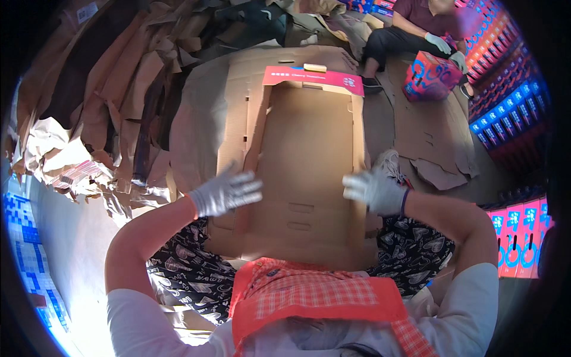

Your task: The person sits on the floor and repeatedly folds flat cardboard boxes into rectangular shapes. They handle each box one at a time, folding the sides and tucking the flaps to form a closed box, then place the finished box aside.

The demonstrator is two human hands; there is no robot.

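A partly folded cardboard carton lies between my knees, its brown inner side up and its side walls raised. Its far end wall is pink and printed, with a small flap standing above it. My left hand, in a pale glove, is over the carton's left wall with its fingers spread. Across from it, my right hand, gloved too, is at the right wall, its fingers pointing inward. Both hands look slightly blurred, and neither holds anything. Flattened cardboard lies under the carton.
Crumpled brown cardboard is heaped at the left and far side. A seated co-worker at the upper right has gloved hands by a pink printed box. Stacks of printed cartons line the right side. A cardboard sheet lies on the floor.
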